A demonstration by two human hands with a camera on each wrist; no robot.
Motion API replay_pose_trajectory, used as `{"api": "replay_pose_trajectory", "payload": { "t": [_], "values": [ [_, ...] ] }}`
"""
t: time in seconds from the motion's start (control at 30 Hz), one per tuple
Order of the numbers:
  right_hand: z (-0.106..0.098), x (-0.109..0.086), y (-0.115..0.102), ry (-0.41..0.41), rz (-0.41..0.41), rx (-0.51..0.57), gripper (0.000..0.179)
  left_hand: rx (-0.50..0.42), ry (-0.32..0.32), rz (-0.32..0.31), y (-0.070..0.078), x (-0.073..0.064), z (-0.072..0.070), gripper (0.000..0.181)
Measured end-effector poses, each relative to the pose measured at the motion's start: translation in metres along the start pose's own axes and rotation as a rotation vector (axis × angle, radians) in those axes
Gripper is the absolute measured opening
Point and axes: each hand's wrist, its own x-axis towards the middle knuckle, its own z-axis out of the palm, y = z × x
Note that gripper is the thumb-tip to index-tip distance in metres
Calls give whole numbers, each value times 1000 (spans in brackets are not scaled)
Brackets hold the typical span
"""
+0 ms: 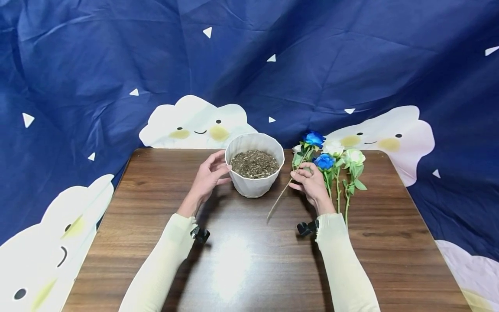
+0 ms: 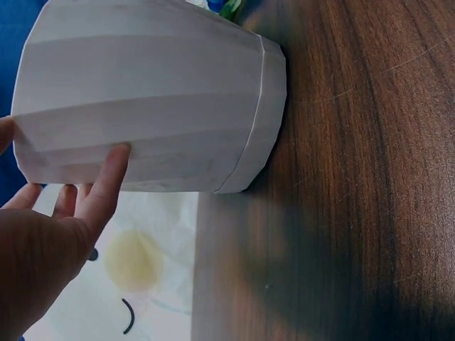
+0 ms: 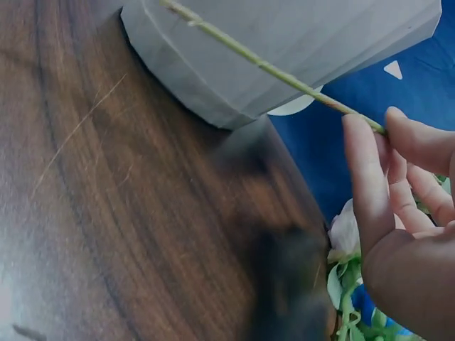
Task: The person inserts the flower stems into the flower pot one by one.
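A white faceted pot (image 1: 253,187) filled with dark brown soil (image 1: 255,164) stands at the table's far edge. My left hand (image 1: 206,180) rests against its left side, fingers spread, some near the rim; the left wrist view shows a fingertip touching the pot wall (image 2: 156,92). To the right of the pot, my right hand (image 1: 309,182) pinches a thin stem (image 1: 278,199) between thumb and finger. That stem slants up toward a blue rose (image 1: 314,138). In the right wrist view the stem (image 3: 263,65) crosses in front of the pot (image 3: 213,85), its bloom out of sight.
Beside my right hand lie another blue rose (image 1: 324,161) and white roses (image 1: 354,156) with green stems and leaves. The brown wooden table (image 1: 249,268) meets a dark blue cloth (image 1: 249,56) with white clouds behind it. Dark wrist cameras (image 1: 308,228) are strapped at both sleeves.
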Motion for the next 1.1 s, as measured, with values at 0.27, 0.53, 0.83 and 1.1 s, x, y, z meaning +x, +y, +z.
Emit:
{"api": "replay_pose_trajectory", "payload": {
  "t": [0.27,0.53,0.83,1.1],
  "values": [
    [10,-4,-17,-18,-34,50,28,-7,6,-3,0,-1,1,58],
    [18,-10,-31,-30,-80,119,23,-4,7,-16,0,1,1,58],
    [27,-18,-54,-39,-152,151,24,-6,-1,-14,0,2,1,58],
    [35,-23,-78,-55,-222,230,22,-7,-3,-19,2,2,1,58]
  ]
}}
